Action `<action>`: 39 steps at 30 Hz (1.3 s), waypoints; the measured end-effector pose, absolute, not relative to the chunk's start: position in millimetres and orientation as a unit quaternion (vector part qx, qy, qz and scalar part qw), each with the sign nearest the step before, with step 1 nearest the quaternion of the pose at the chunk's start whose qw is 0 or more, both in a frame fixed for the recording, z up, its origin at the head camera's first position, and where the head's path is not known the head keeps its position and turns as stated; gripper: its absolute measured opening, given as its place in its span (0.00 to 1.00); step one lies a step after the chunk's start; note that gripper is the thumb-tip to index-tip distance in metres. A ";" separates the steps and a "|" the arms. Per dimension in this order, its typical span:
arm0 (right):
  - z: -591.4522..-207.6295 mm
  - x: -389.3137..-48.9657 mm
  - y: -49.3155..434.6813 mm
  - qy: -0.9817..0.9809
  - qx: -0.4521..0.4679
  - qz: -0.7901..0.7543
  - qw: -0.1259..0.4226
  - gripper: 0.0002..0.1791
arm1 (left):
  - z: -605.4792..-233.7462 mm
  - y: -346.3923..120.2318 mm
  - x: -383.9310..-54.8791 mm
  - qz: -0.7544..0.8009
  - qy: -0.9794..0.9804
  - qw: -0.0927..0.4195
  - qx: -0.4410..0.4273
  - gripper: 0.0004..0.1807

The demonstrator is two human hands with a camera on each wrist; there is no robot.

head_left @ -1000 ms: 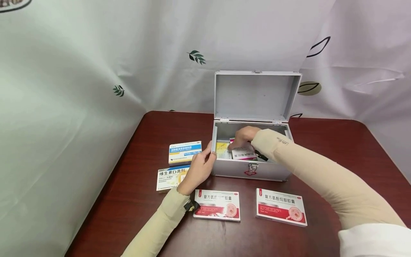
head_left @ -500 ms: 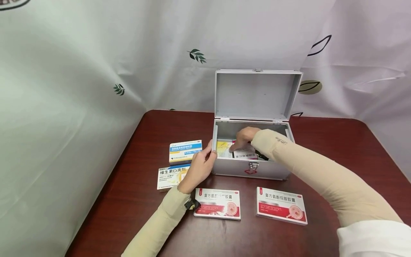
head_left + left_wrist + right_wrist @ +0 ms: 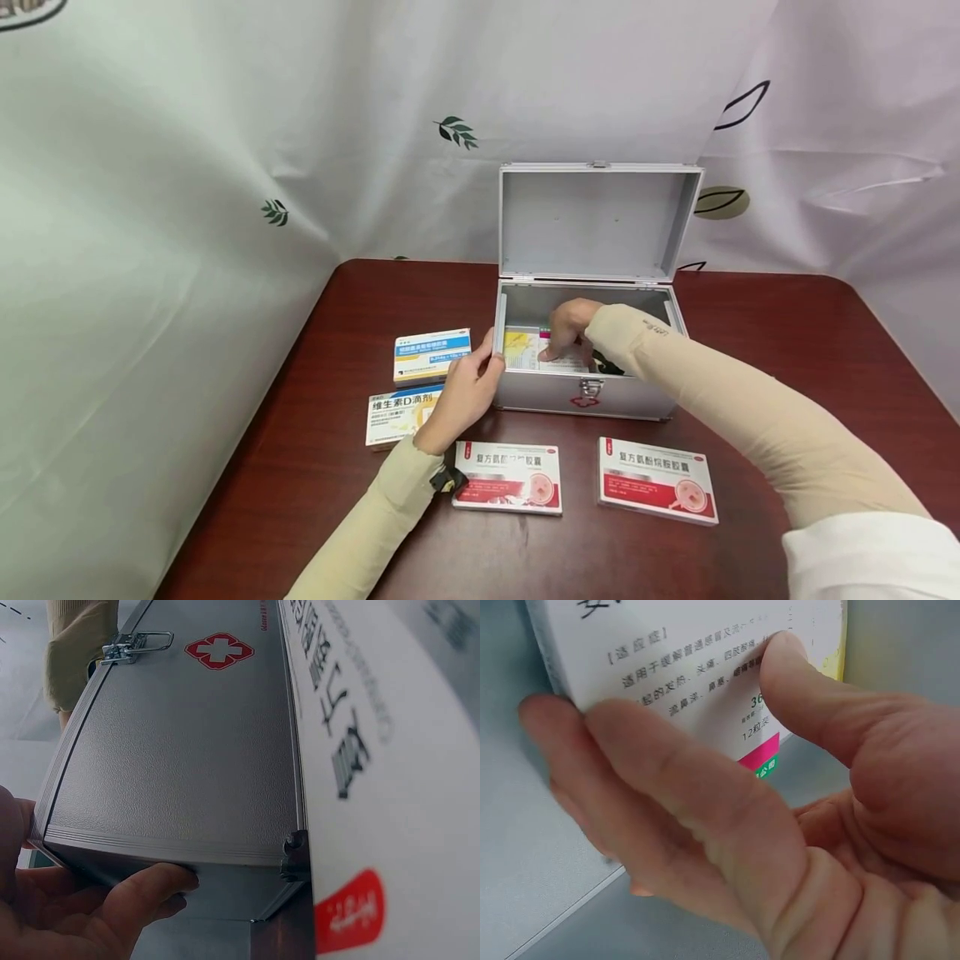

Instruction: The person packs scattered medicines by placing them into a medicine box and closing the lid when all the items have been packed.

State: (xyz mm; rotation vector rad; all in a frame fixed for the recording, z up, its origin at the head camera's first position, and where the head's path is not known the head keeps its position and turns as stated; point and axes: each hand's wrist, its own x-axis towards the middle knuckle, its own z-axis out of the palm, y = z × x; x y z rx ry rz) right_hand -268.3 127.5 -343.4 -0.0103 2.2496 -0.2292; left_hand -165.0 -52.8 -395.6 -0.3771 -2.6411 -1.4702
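Note:
A silver first-aid case (image 3: 536, 393) stands with its lid raised. My left hand (image 3: 467, 392) grips its left wall; in the left wrist view, thumb and fingers wrap the corner of the case (image 3: 172, 742). My right hand (image 3: 573, 322) reaches inside and holds a white medicine box (image 3: 567, 362) with a pink edge. The right wrist view has the thumb on the printed face of this medicine box (image 3: 697, 675) and the other fingers at its side. A yellow-and-white box (image 3: 520, 346) lies left of it in the case.
Two red-and-white capsule boxes (image 3: 517, 475) (image 3: 656, 482) lie in front of the case. On the left are a blue-and-white box (image 3: 431, 354) and a vitamin D drops box (image 3: 397, 415). A patterned curtain (image 3: 360, 125) hangs behind the table (image 3: 750, 325).
The pink-edged medicine box has gone lower in the case, and the right hand's thumb has shifted on it. The left hand stays on the case wall.

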 end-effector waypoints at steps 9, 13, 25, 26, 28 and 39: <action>-348.2 -266.0 125.0 0.915 -0.014 -0.066 0.398 0.32 | -394.4 -52.9 -164.0 -0.484 -0.865 0.041 -0.125 0.27; -346.9 -264.3 127.7 0.921 -0.022 -0.067 0.382 0.35 | -394.2 -52.5 -163.6 -0.484 -0.865 0.042 -0.123 0.27; -294.6 -267.0 168.5 0.928 -0.085 -0.063 0.357 0.35 | -395.9 -54.4 -164.4 -0.489 -0.861 0.042 -0.131 0.27; -288.4 -264.3 174.5 0.926 -0.099 -0.074 0.356 0.33 | -395.6 -54.4 -164.5 -0.489 -0.861 0.040 -0.132 0.27; -276.7 -256.3 185.8 0.922 -0.145 -0.096 0.345 0.30 | -394.9 -55.0 -163.9 -0.491 -0.861 0.035 -0.130 0.27; -265.9 -161.7 233.0 0.932 -0.322 -0.154 0.057 0.30 | -393.8 -55.8 -163.2 -0.491 -0.861 0.034 -0.133 0.27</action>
